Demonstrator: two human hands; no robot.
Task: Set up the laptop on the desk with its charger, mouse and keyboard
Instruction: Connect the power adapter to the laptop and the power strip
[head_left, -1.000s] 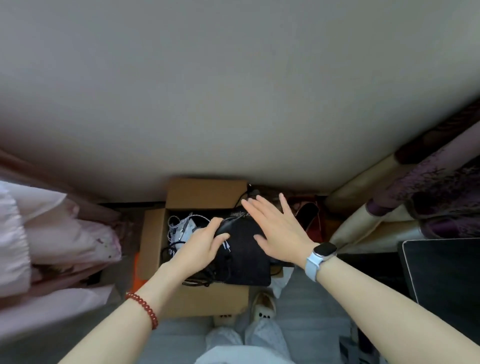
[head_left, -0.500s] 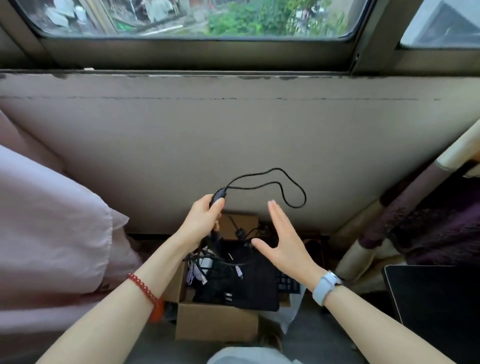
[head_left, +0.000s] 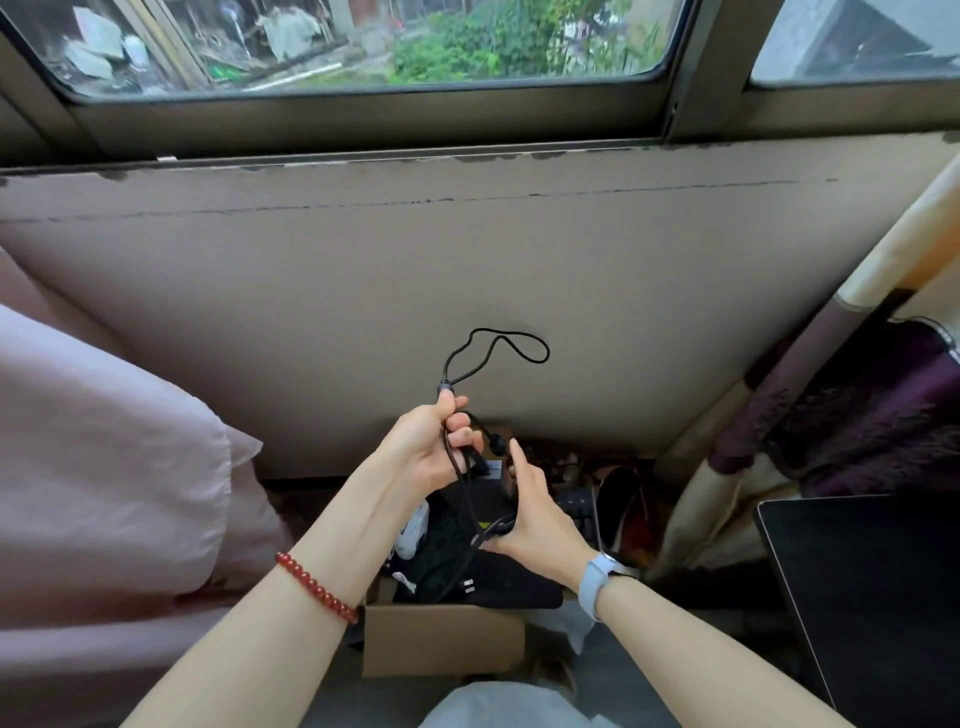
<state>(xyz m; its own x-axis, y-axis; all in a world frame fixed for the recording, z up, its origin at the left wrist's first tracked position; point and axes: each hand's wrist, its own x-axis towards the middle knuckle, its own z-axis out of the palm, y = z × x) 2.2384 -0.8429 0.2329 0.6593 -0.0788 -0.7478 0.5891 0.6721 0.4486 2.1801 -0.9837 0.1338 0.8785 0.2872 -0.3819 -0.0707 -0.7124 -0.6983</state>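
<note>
**Charger cable held up over the box**

Left hand (head_left: 428, 447) grips black charger cable (head_left: 470, 358), fingers curled round it; a loop stands above the fist vs the wall. Right hand (head_left: 530, 512) holds the black charger brick (head_left: 478, 493) from the side, thumb under, index finger straight up. Both above open cardboard box (head_left: 441, 644) w/ dark items inside. Keyboard (head_left: 581, 512) partly visible just beside box. Dark laptop (head_left: 878, 597) lies at right, well apart.

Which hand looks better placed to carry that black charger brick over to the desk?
Probably the right hand: it grips the charger brick from the side, above the cardboard box. The left hand only pinches the cable.
</note>
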